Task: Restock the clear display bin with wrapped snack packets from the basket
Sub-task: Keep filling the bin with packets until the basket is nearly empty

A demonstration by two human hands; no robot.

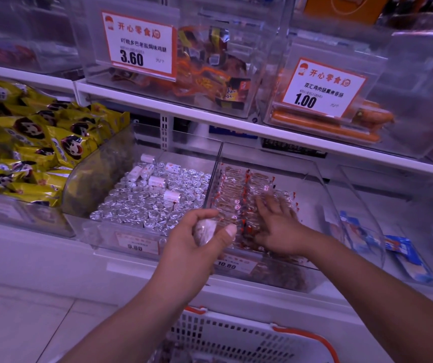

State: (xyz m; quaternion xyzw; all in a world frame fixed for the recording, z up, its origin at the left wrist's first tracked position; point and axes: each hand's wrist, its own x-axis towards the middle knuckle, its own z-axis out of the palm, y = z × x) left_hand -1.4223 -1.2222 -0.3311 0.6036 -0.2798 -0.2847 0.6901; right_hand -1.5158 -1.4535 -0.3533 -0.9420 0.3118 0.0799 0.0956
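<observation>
Left hand [205, 231] is up at the front edge of the clear display bin [315, 176], fingers and thumb curled round a small clear-wrapped snack packet [206, 230] with brownish contents, thumb pressed across the near side of it. Right hand [275, 226] is down inside the bin, palm down, fingers spread flat over the rows of wrapped packets [239, 189] already lying there (clear wrappers with red and white ends, lined up in neat columns running toward the back); its fingertips touch the packets, and whether anything is caught under the palm cannot be told. The held packet sits just over the bin's front left corner, beside the divider wall shared with the neighbouring bin of silver foil-wrapped pieces [152, 203]. A price label [233, 263] reading 10.80 is fixed on the bin's front, just below the left wrist. At the bottom of the view, the white basket [236, 336] with orange trim sits below both forearms, a few packets dimly visible at its left edge. Further left, a bin of yellow packs [34, 145]; on the shelf above, a 3.60 sign [138, 44] and a 1.00 sign [322, 87] on clear bins.
</observation>
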